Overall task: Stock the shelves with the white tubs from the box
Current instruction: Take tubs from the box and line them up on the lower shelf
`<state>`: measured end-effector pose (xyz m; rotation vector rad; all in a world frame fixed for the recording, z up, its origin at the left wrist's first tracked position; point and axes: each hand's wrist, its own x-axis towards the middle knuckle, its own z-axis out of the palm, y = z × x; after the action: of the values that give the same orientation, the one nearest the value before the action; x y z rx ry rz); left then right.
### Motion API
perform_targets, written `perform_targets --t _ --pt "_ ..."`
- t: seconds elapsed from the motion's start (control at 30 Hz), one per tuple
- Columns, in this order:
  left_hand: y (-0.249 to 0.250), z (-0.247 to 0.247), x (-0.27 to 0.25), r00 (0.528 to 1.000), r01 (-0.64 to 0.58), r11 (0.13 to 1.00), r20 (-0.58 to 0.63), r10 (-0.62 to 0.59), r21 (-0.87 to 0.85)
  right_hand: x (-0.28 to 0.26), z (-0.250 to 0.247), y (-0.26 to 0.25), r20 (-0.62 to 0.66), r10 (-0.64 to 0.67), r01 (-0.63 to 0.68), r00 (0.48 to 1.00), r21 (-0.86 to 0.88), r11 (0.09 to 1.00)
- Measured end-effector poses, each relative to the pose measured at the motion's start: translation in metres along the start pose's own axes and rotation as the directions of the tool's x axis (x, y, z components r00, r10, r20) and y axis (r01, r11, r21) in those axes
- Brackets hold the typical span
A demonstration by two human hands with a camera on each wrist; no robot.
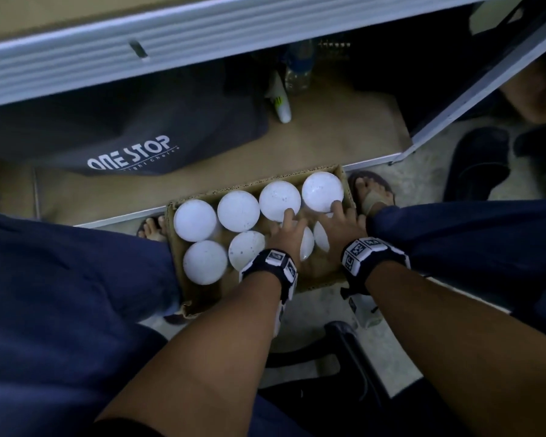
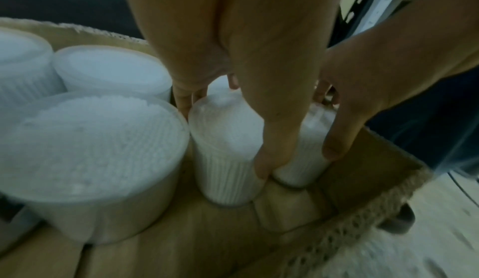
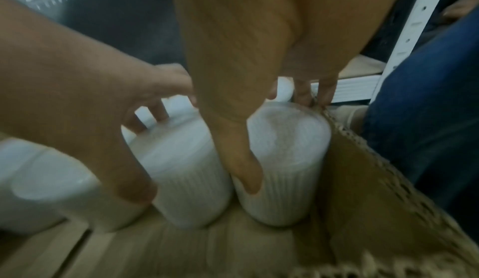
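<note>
We have both hands down inside the cardboard box [image 1: 325, 280], which sits on the floor between our feet, just in front of the bottom shelf [image 1: 353, 134]. The white tubs [image 1: 238, 215] stand upright in the box in two rows, four along the far wall and the rest along the near row, with bare cardboard left at the near right corner.

Our left hand [image 1: 286, 236] is wrapped around one tub of the near row [image 2: 225, 151]: the thumb runs down its near side and the fingers [image 2: 185, 98] curl over the far side, so it is clamped on that tub. Our right hand [image 1: 338, 223] grips the neighbouring tub at the box's right wall [image 3: 282, 165] the same way, thumb pressed on the ribbed side, fingertips [image 3: 303, 93] hooked over the far edge by the cardboard. The two hands lie side by side, nearly touching, each over its own tub. Both tubs stand with their bases on the box floor.

On the bottom shelf lie a dark bag [image 1: 123, 134] printed "ONE STOP" and a white bottle [image 1: 281, 104].
</note>
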<state>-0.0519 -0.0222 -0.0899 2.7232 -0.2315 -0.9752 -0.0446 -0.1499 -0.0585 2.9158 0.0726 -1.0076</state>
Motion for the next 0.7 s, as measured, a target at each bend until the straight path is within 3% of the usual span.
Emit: perform_targets --t 0.1,0.2,0.27,0.37,0.5,0.7 --pt "0.001 -0.015 -0.005 0.999 0.012 0.997 0.033 -0.009 -0.073 -0.004 -0.015 -0.001 0.061 0.021 -0.023 0.998 0.017 1.000" --pt "0.001 -0.050 -0.009 0.985 0.015 0.996 0.173 0.000 -0.084 -0.011 -0.039 0.003 0.098 0.011 -0.017 0.995 0.060 0.998" --pt "0.000 -0.075 -0.012 0.981 0.010 0.996 0.192 0.008 -0.092 -0.019 -0.058 0.006 0.105 0.024 -0.032 0.994 0.080 0.996" --pt "0.001 -0.112 -0.024 0.990 -0.019 0.995 0.137 0.032 -0.098 -0.029 -0.089 0.004 0.085 0.039 -0.047 0.996 0.095 0.994" --pt "0.001 -0.159 -0.048 0.994 -0.057 0.991 0.083 0.067 -0.118 -0.043 -0.140 0.002 0.127 -0.065 0.042 0.990 0.177 0.983" --pt "0.008 -0.223 -0.099 0.994 -0.098 0.990 -0.062 0.092 -0.098 -0.078 -0.213 -0.005 -0.008 -0.115 0.115 0.993 0.082 0.990"
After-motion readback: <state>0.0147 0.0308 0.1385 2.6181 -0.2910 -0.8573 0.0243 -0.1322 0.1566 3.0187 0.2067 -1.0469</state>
